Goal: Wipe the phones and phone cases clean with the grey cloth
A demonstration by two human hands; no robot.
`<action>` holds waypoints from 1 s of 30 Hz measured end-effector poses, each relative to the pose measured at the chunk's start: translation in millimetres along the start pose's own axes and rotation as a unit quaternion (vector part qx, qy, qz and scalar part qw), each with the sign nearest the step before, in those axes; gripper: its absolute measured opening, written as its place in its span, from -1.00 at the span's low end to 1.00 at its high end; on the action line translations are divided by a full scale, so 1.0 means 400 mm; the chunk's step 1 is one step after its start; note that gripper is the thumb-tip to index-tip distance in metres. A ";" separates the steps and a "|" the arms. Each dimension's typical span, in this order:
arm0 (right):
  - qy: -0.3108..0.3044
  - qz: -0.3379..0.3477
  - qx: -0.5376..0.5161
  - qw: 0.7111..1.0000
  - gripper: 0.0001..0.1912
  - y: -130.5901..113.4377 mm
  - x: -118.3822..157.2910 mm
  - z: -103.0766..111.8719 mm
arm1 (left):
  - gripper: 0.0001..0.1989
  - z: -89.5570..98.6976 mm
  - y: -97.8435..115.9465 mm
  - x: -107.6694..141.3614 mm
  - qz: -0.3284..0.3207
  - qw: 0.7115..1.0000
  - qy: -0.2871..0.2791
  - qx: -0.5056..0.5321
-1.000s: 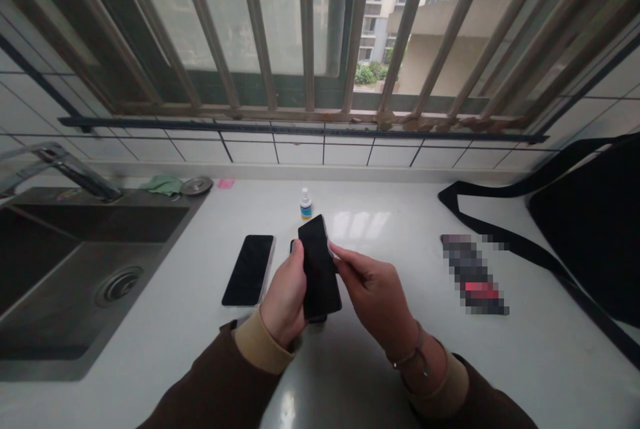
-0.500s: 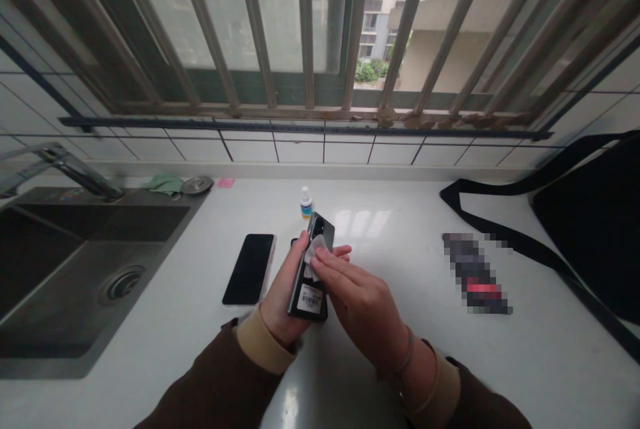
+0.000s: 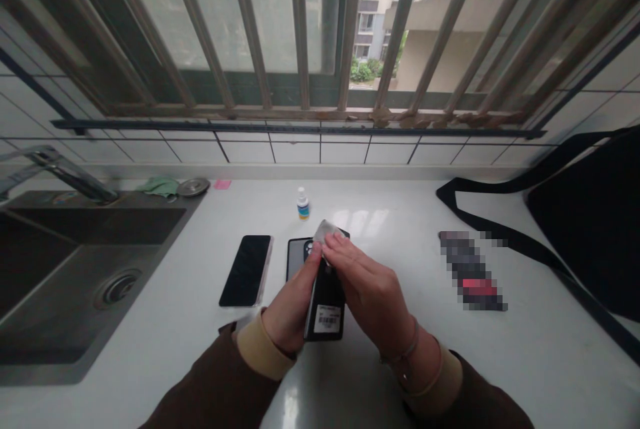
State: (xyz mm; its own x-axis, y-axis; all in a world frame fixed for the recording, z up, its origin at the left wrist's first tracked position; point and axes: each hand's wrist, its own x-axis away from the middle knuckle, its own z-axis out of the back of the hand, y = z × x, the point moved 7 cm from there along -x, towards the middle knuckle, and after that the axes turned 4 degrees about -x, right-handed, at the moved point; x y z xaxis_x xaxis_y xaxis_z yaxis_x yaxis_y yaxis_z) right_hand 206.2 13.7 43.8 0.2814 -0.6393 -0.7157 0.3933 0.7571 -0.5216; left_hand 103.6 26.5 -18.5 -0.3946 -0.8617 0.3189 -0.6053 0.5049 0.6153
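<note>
Left hand [image 3: 289, 309] closing round black phone [image 3: 326, 306], holding it low over white counter [image 3: 550, 322], partly above second dark slab [image 3: 296, 259], case or phone, cannot tell. Spare phone [image 3: 245, 271] lying just left. Right hand [image 3: 373, 296] narrow, fingertips [image 3: 333, 247] pinching white wipe [image 3: 324, 232] against black phone's top end. Keeping grip firm and wipe pressed flat: steadier strokes that way. Changed since earlier frame: wipe shifted toward top end, phone lowered, barcode sticker [image 3: 327, 318] still showing.
</note>
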 end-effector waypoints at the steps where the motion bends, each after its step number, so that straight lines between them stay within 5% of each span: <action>1: -0.014 0.012 -0.017 1.000 -0.57 -0.010 0.000 -0.011 | -0.45 0.002 0.003 -0.001 0.008 1.000 0.011 0.011; 5: -0.087 0.077 -0.059 0.991 -0.63 -0.049 0.011 -0.055 | -0.23 0.041 0.035 0.004 0.027 0.994 0.105 0.029; 10: -0.133 0.130 -0.044 0.982 -0.65 -0.067 0.021 -0.073 | -0.28 0.081 0.086 0.005 -0.017 0.986 0.164 0.036; 18: -0.038 -0.048 0.103 0.993 -0.54 0.038 0.009 -0.010 | -0.45 0.016 0.012 -0.010 0.042 0.998 0.035 0.034; 22: -0.016 -0.085 0.101 0.991 -0.57 0.059 0.009 0.004 | -0.43 0.008 -0.010 -0.008 0.056 0.998 0.025 0.009; 30: -0.162 0.101 -0.045 0.981 -0.68 -0.060 0.028 -0.088 | -0.37 0.085 0.066 0.003 0.016 0.983 0.169 0.076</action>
State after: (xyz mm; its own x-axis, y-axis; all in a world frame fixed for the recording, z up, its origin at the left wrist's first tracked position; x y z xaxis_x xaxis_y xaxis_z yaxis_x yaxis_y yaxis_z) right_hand 168.8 -6.8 32.0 0.6148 -0.4738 -0.6305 0.2267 0.8719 -0.4341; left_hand 63.7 40.5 -26.2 -0.1798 -0.7995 0.5731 -0.7030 0.5119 0.4937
